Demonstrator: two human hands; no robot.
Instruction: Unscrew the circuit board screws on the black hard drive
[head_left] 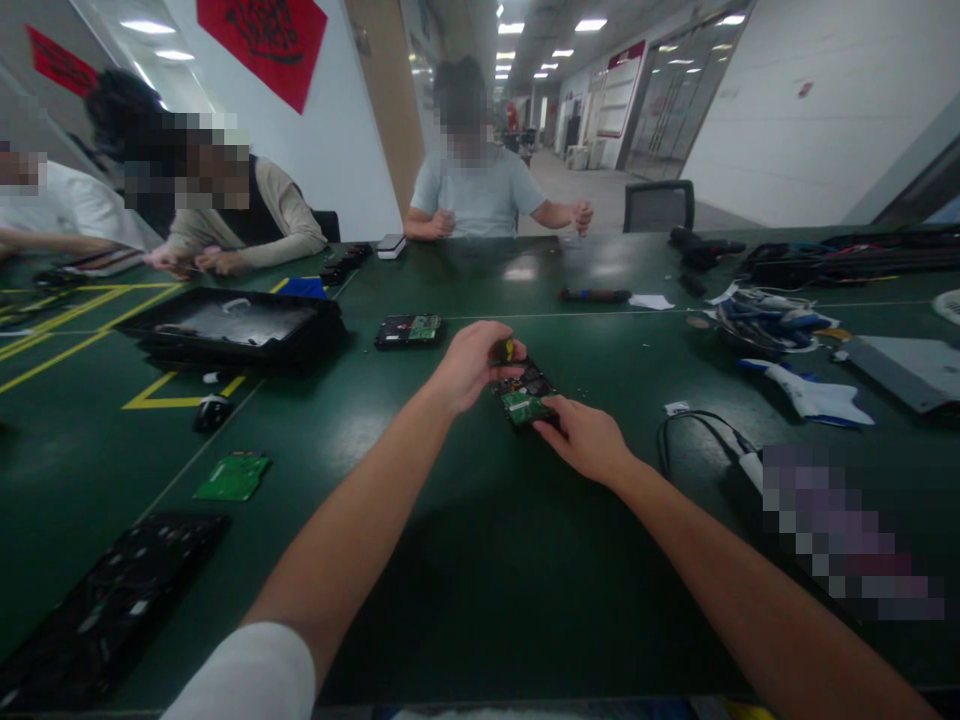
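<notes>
A black hard drive point(534, 377) with a green circuit board point(523, 406) on its near end is at the middle of the table. My right hand point(589, 437) grips its near right edge, thumb and fingers against the board's side. Above the far end, my left hand point(480, 368) curls its fingers round what looks like a screwdriver point(509, 350) with a black-and-yellow handle. The tool's tip is hidden. Tiny loose bits point(583, 391), too small to name, lie right of the drive.
Another hard drive point(409, 331) lies beyond my left hand. Left are black trays point(232, 325), a loose green board point(234, 476) and a row of black drives point(112, 605). Right are gloves point(814, 392), a cable point(667, 430) and a marker-like stick point(595, 295). Co-workers sit opposite.
</notes>
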